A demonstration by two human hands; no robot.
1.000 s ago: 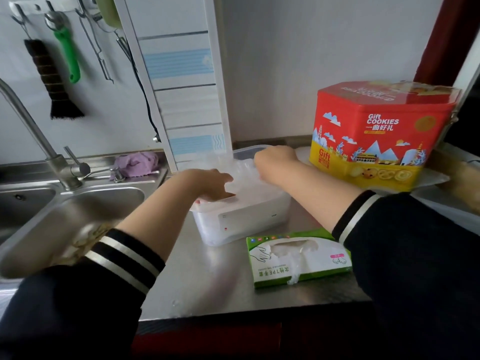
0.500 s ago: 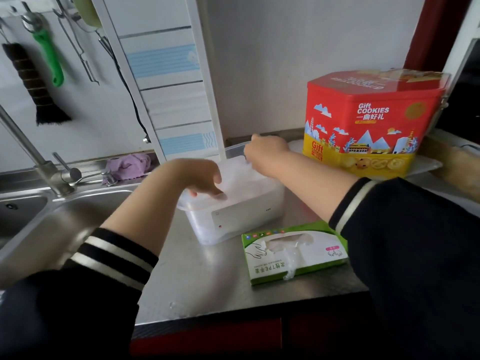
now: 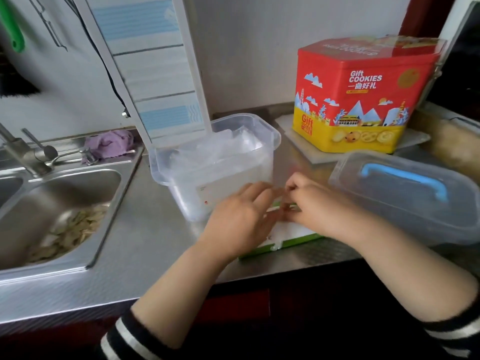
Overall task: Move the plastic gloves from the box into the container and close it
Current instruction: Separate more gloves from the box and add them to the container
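Both hands meet over the green-edged box (image 3: 285, 241), which lies at the table's (image 3: 145, 229) near edge just in front of the container (image 3: 215, 162): the left hand (image 3: 239, 216) has its fingers spread loosely on the box top, and the right hand (image 3: 311, 203) has its fingertips bunched at the opening, though blur hides whether they pinch anything. The container stands open with crumpled gloves (image 3: 220, 152) inside, bare table lying between it and the sink (image 3: 65, 211) to the left. The lid (image 3: 405, 196) lies right of the hands, near the table's front edge and in front of the cookie tin (image 3: 363, 100).

home kitchen: steel sink (image 3: 65, 201), faucet (image 3: 18, 152)
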